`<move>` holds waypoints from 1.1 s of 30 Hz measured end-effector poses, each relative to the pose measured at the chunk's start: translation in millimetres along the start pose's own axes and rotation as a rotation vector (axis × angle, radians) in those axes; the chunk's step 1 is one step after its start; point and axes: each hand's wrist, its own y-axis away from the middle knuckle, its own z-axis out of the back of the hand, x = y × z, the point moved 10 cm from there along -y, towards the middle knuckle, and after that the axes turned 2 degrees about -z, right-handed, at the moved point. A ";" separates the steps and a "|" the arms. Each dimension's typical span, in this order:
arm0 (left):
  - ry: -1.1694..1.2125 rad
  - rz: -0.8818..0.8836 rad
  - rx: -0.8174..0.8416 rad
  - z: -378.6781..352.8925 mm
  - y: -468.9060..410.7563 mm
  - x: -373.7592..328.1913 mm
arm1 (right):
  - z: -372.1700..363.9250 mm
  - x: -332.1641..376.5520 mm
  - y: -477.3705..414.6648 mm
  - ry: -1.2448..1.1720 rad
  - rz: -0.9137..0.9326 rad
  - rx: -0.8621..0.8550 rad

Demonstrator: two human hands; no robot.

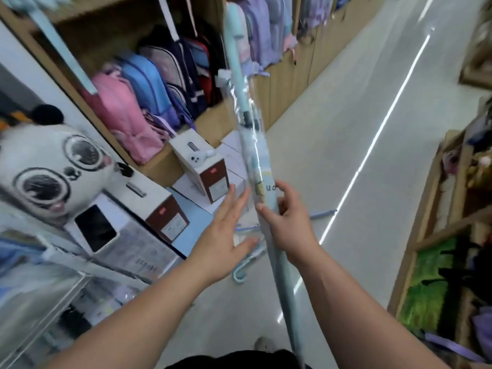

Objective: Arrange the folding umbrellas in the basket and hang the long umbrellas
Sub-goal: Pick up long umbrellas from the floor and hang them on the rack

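Note:
My right hand (287,222) grips the middle of a long light-blue umbrella (253,145) wrapped in clear plastic. The umbrella runs steeply from the bottom centre up towards the shelf top. Just left of it is my left hand (226,235), flat with fingers spread, holding nothing and close to the wrap. More long umbrellas (249,257) with a curved blue handle lie on the floor behind my hands. No basket or folding umbrellas show in this view.
A wooden shelf (87,43) at left holds pink and blue backpacks (125,113). Boxes (202,166) sit along its base, a panda plush (48,169) and a phone (95,227) at left. The aisle floor (346,155) runs ahead; another shelf (439,235) stands at right.

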 end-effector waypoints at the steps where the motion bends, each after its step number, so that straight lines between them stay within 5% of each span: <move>1: 0.090 0.052 -0.007 -1.4 6.6 1.3 | -3.1 12.9 -1.9 -0.012 0.018 -0.009; 8: 0.558 0.226 -0.088 -4.3 26.0 10.9 | -31.6 100.6 -11.9 -0.153 0.136 -0.003; 13: 0.605 0.316 -0.151 12.0 36.5 23.2 | -56.6 141.4 -13.6 -0.205 0.195 0.014; 19: 0.668 0.343 -0.306 57.4 46.4 47.9 | -95.2 133.5 4.8 -0.130 0.184 0.267; 26: 0.796 0.256 -0.472 158.2 54.2 64.3 | -153.7 76.9 37.5 0.098 0.124 0.376; 33: 0.724 0.058 -0.603 298.0 62.2 68.9 | -246.3 136.7 49.5 0.152 0.279 0.350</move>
